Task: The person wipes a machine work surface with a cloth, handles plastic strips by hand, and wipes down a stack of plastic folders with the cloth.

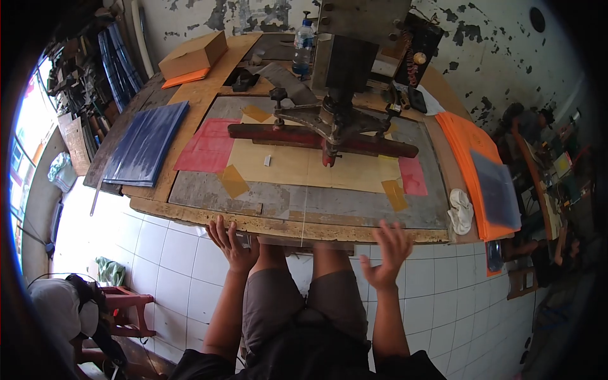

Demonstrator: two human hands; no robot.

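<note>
My left hand [232, 247] is at the front wooden edge of the worktable [202, 211], fingers apart, holding nothing. Near the same edge, further right, my right hand [387, 256] is raised with spread, slightly blurred fingers and nothing in it. Beyond both hands, a cream sheet [278, 166] lies on a grey plate, with brown tape at its corners and pink sheets [209, 147] at its sides. A small white piece [267, 161] rests on the cream sheet. Above it hangs the press head [335, 120], with a long dark-red bar [380, 144].
Blue plastic sheets [147, 144] lie at the table's left. Orange sheets [462, 142] are stacked at the right, beside a white cloth [460, 211]. At the back are a cardboard box [192, 55] and a water bottle [303, 47]. Other people are at lower left and far right.
</note>
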